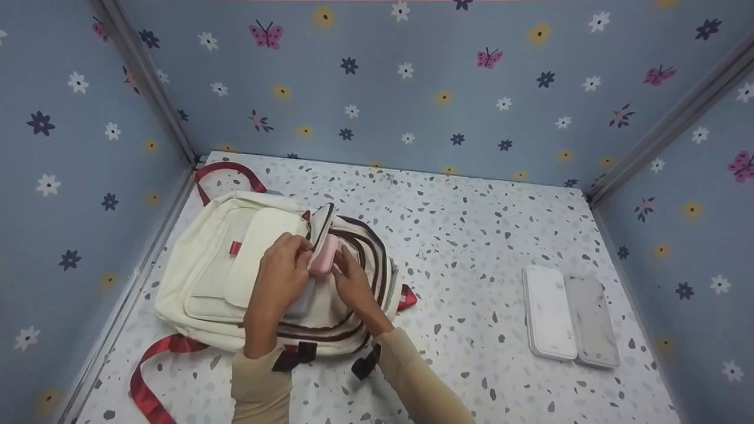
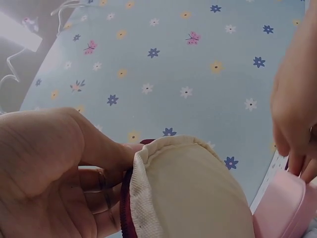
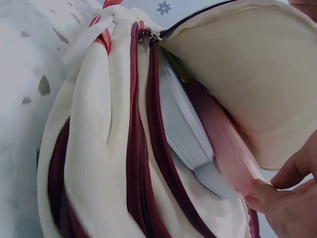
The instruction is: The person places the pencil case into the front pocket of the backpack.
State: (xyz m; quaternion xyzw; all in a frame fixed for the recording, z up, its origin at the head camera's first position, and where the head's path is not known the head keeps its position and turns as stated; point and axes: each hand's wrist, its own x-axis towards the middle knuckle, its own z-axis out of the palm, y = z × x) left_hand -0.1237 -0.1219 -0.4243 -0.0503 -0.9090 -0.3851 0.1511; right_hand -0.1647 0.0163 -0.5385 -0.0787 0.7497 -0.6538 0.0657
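A cream backpack [image 1: 203, 259] with dark red zips and red straps lies flat, its main compartment unzipped. My left hand [image 1: 281, 271] grips the edge of the raised front panel [image 2: 193, 188], thumb on one side and fingers on the other. Partway into the opening is a pink case [image 1: 325, 259] with rounded corners. At its near end, my right hand [image 1: 356, 282] pinches it with thumb and fingertips, as the right wrist view shows. Beside the pink case, deeper in the bag, stands a pale grey-blue case [image 3: 185, 119].
Two flat rounded-corner pieces, one white [image 1: 551, 312] and one grey [image 1: 593, 321], lie side by side at right on the speckled table [image 1: 453, 265]. A loose red strap [image 1: 144, 377] trails at front left. Flower-patterned panels [image 1: 377, 88] enclose the table's back and sides.
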